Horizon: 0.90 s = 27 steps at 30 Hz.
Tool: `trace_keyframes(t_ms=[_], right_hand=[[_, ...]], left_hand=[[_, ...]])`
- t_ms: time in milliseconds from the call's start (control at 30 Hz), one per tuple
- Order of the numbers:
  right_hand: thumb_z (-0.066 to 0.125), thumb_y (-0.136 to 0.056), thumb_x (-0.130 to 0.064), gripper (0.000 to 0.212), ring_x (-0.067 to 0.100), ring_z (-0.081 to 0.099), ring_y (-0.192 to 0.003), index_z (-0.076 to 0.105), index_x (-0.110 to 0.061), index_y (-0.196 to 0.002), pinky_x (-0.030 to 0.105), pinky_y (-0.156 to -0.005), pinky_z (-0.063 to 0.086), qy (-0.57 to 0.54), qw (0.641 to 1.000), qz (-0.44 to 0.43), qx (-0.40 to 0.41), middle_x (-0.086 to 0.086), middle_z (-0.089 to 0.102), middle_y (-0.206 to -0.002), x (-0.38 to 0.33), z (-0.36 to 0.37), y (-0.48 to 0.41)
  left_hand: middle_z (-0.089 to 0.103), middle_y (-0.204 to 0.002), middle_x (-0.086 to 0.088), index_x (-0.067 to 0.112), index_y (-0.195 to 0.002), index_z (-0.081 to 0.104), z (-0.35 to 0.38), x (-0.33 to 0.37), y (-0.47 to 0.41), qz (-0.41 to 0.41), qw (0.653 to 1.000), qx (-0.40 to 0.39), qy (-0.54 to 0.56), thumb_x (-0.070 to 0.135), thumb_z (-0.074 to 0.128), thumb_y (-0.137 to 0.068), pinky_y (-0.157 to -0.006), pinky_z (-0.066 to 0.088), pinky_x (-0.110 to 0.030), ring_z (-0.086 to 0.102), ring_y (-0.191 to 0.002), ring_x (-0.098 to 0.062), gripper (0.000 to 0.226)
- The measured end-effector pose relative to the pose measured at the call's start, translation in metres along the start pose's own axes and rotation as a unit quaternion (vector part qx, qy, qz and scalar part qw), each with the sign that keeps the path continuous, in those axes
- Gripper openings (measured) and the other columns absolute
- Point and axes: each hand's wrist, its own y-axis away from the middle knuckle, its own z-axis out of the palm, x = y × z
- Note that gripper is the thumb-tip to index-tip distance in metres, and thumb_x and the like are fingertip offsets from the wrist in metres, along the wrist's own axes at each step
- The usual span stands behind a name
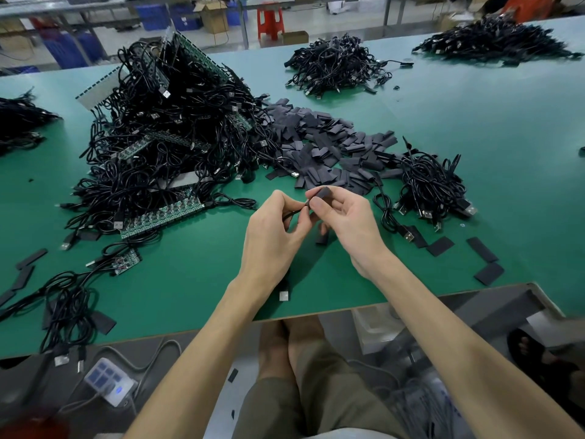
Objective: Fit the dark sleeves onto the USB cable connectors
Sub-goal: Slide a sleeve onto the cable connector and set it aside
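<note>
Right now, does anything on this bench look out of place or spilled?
Yes. What looks like a sleeve lies on the floor below the near edge of the table, and cables at the near left hang over that edge. Otherwise only working piles.

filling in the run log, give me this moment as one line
step: sleeve fitting | left hand: pinches cable | right hand: pinches dark sleeve | both above table | sleeve pile: beyond hands

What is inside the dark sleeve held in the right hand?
A thin black cable, pinched by the left hand, enters the sleeve. Its connector cannot be seen: the sleeve hides it.
</note>
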Motion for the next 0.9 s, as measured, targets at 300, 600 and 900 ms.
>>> trace_keyframes(t_ms=[300, 600, 900], right_hand=[[0.068, -0.096, -0.002, 0.013, 0.009, 0.060, -0.066, 0.069, -0.009, -0.107, 0.023, -0.058, 0.049, -0.005, 1.000, -0.021, -0.015, 0.000, 0.070, -0.083, -0.0031, -0.0006, 0.0009], [0.070, -0.093, 0.001, 0.018, 0.012, 0.063, -0.069, 0.070, -0.014, -0.104, 0.023, -0.058, 0.048, -0.005, 0.999, -0.027, -0.019, -0.005, 0.073, -0.082, -0.0026, -0.0013, 0.0001], [0.064, -0.099, -0.005, 0.010, 0.012, 0.061, -0.062, 0.069, -0.008, -0.108, 0.022, -0.053, 0.046, -0.030, 0.991, -0.027, 0.124, 0.004, 0.066, -0.079, -0.0011, -0.0026, -0.0015]], left_hand=[[0.050, -0.066, 0.012, 0.019, -0.087, 0.060, -0.0010, -0.0015, -0.0014, -0.022, 0.999, -0.017, 0.034, 0.022, 0.072, -0.093, -0.057, 0.032, -0.016, 0.044, -0.058, -0.008, 0.013], [0.062, -0.070, 0.001, 0.021, -0.089, 0.060, -0.0006, -0.0067, -0.0027, -0.029, 0.998, -0.027, 0.058, 0.026, 0.072, -0.093, -0.056, 0.039, -0.027, 0.041, -0.057, -0.007, 0.014], [0.063, -0.090, 0.009, 0.021, -0.097, 0.062, -0.0021, -0.0027, -0.0050, 0.002, 0.999, -0.044, 0.027, 0.024, 0.063, -0.100, -0.071, 0.040, -0.011, 0.058, -0.082, -0.005, 0.005]])
